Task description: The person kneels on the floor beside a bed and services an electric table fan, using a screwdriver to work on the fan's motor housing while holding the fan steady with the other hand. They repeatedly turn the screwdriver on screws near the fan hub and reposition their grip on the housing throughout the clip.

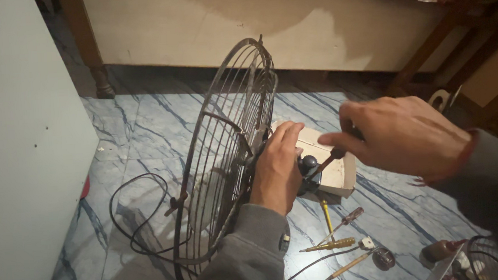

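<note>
The fan [227,159] stands upright on the marble floor [137,130], its wire cage facing left. The left hand [277,167] wraps around the motor housing [310,174] behind the cage, steadying it. The right hand [401,138] pinches a screwdriver [326,161], tip set against the housing. The step in hand looks like working a rear screw; next, the tip likely needs to sit square while the left hand braces. Spare screwdrivers [340,236] lie on the floor nearby

Your left hand [277,167] hides most of the fan motor [310,174]. Your right hand [403,138] covers the screwdriver [327,161] handle. The second wire guard [491,260] is cut off at the bottom edge.
</note>
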The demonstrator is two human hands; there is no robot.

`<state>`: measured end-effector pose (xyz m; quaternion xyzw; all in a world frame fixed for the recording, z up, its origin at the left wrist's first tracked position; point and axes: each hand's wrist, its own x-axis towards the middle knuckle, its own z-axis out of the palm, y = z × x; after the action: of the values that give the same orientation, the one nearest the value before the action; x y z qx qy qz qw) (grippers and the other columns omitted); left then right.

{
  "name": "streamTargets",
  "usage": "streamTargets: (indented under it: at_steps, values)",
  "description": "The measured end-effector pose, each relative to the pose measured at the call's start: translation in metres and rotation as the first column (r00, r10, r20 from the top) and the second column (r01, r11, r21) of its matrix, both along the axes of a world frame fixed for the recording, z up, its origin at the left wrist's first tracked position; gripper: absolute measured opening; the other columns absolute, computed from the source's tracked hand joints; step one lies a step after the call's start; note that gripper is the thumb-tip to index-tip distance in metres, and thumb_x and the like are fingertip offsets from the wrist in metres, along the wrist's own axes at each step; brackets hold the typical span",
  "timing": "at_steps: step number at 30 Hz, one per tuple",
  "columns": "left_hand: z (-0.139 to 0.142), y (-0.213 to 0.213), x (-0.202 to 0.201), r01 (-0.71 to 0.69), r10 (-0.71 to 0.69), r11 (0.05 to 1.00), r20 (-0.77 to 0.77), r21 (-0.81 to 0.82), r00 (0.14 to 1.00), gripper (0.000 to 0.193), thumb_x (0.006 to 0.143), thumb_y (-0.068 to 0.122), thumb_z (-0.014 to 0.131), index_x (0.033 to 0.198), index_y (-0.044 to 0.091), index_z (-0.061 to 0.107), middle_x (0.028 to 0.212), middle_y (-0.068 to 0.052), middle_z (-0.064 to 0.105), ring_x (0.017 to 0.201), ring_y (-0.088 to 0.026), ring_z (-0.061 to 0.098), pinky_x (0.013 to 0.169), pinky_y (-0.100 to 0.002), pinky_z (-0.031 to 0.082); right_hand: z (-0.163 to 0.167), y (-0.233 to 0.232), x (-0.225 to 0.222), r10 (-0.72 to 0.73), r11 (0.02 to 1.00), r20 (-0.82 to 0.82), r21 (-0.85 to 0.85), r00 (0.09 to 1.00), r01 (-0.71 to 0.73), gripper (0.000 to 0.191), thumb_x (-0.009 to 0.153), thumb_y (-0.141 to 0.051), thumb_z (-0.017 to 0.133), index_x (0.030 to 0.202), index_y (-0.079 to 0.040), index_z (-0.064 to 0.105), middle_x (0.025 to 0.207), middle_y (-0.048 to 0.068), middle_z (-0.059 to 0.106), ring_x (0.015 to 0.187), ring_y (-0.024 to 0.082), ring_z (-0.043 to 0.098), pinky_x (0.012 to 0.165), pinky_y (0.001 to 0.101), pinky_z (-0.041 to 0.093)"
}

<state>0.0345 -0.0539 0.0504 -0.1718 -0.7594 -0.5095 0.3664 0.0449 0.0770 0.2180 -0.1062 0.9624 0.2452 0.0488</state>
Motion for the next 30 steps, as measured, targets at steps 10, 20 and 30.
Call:
streamTargets:
  at_steps: [10, 20, 30]
  values:
    - [-0.001, 0.0, 0.0, -0.006, 0.006, 1.0, -0.017, -0.004, 1.0, 0.043, 0.087, -0.01, 0.061, 0.128, 0.001, 0.059, 0.132, -0.018, 0.062, 0.118, -0.041, 0.062, 0.094, -0.044, 0.052, -0.003, 0.007, -0.002, 0.271, 0.938, -0.047, -0.212, 0.961, -0.275, 0.043, 0.09, -0.055, 0.059, 0.102, -0.015, 0.068, 0.094, 0.007, 0.067, 0.077, 0.019, 0.064, 0.068, 0.0358, 0.055]
    - [0.0, 0.0, 0.003, 0.003, -0.002, 1.0, -0.045, 0.024, 0.999, 0.045, 0.086, -0.01, 0.061, 0.129, 0.0, 0.059, 0.131, -0.018, 0.063, 0.118, -0.039, 0.063, 0.093, -0.043, 0.053, 0.004, 0.001, 0.006, 0.359, 0.931, -0.053, -0.058, 0.932, -0.362, 0.051, 0.093, -0.057, 0.061, 0.114, -0.01, 0.058, 0.101, 0.009, 0.063, 0.079, 0.021, 0.069, 0.074, 0.0399, 0.055]
    - [-0.003, -0.003, 0.001, 0.012, -0.011, 1.0, -0.043, 0.027, 0.999, 0.044, 0.086, -0.011, 0.061, 0.129, 0.0, 0.059, 0.131, -0.019, 0.063, 0.12, -0.041, 0.061, 0.097, -0.043, 0.051, 0.003, -0.009, 0.01, -0.028, 0.999, -0.03, -0.032, 0.999, 0.027, 0.053, 0.106, -0.057, 0.045, 0.101, -0.009, 0.069, 0.09, 0.014, 0.076, 0.084, 0.029, 0.074, 0.079, 0.0412, 0.055]
